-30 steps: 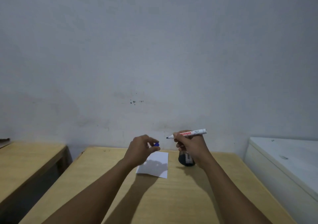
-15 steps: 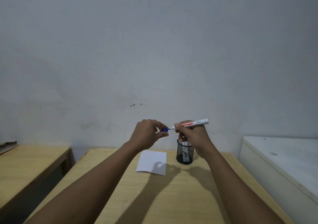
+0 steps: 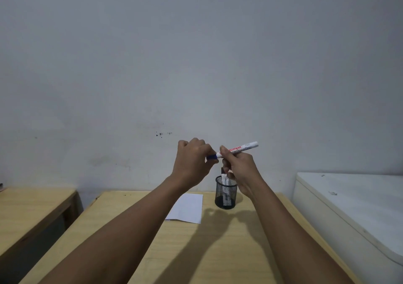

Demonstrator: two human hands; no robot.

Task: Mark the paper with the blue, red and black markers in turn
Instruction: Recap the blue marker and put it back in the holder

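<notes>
The blue marker [image 3: 237, 149] is held up in the air above the mesh cup [image 3: 226, 195]. The right hand [image 3: 238, 168] is wrapped around its white barrel, and the left hand [image 3: 193, 162] pinches the blue cap [image 3: 212, 157] at its tip. It looks light, stiff and smooth, so mid-barrel is probably the surest hold. The paper [image 3: 188, 208] lies flat on the surface [image 3: 209, 251] below.

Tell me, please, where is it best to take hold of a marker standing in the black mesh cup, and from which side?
Grip the top end of a marker that sticks out above the rim of the mesh cup, and come straight down from above. The markers stand nearly upright and the mesh wall encloses their lower parts, so a pinch from the side is probably blocked.
</notes>
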